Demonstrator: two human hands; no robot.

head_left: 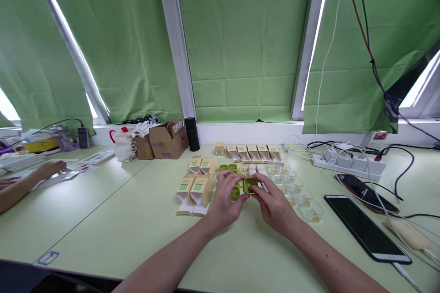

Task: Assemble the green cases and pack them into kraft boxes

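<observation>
Green cup (250, 186) pinched at its sides by your left hand (224, 199) and right hand (276, 205), over bench (137, 224) between near and far edges. Cardboard boxes (253, 154) near far edge; clear containers (311, 212) beside your right hand.

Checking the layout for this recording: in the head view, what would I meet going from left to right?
Another person's hand → white bag → cardboard box → black cylinder → left hand → small green container → right hand → white-edged phone.
</observation>
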